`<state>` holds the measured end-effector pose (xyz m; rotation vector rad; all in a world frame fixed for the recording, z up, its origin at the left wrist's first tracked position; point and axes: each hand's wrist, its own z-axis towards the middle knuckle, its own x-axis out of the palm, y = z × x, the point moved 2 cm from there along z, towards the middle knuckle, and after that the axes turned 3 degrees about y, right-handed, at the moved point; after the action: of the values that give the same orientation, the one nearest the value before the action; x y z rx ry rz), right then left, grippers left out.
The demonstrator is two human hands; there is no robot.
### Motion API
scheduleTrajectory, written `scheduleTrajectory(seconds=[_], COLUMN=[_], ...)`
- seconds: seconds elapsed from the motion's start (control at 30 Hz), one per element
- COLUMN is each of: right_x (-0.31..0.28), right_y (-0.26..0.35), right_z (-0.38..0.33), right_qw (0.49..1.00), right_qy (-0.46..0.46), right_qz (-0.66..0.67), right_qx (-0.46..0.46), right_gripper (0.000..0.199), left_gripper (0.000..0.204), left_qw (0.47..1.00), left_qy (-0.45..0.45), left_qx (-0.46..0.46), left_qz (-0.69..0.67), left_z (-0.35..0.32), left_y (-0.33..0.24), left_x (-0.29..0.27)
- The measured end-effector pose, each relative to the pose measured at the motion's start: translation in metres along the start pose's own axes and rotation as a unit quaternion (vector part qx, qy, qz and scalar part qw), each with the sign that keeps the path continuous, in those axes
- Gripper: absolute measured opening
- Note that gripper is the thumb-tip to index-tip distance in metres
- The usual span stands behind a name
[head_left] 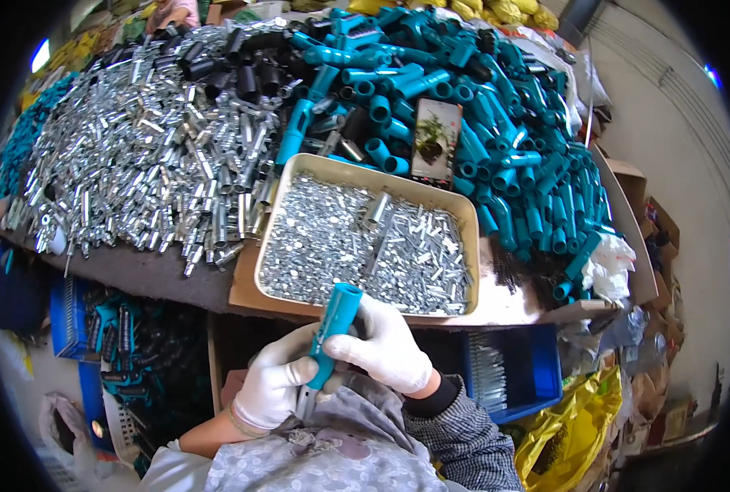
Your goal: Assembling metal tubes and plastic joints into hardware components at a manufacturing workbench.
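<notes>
Both my hands wear white gloves and hold one teal plastic tube (333, 326) upright near my lap. My left hand (271, 384) grips its lower part, where a silver metal piece sticks out below. My right hand (386, 344) grips the tube from the right side, just below its open top end. Directly beyond them sits a shallow metal tray (299, 176) filled with small silver metal parts and short metal sleeves.
A large heap of silver metal tubes (143, 156) covers the table's left. Teal plastic fittings (471, 90) are piled at the back and right, with black ones (242, 70) behind. A phone (435, 139) lies on the teal pile. Blue crates (516, 369) stand below; a yellow bag (566, 443) lies lower right.
</notes>
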<state>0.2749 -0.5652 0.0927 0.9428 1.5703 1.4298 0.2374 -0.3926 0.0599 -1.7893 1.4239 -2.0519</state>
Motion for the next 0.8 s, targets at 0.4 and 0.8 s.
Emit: scheduleTrajectory(seconds=[0.4, 0.8], right_x=[0.015, -0.132], right_y=[0.040, 0.078], right_z=[0.047, 0.220], right_qw=[0.976, 0.562], right_qy=[0.135, -0.265], right_qz=[-0.168, -0.735], right_qx=[0.010, -0.271], right_gripper=[0.032, 0.016], left_gripper=[0.066, 0.065], left_qw=[0.997, 0.992], left_qy=[-0.014, -0.022], left_qx=[0.079, 0.065], left_qz=[-0.014, -0.105], left_z=[-0.012, -0.031], left_y=[-0.010, -0.032], left_x=[-0.026, -0.043])
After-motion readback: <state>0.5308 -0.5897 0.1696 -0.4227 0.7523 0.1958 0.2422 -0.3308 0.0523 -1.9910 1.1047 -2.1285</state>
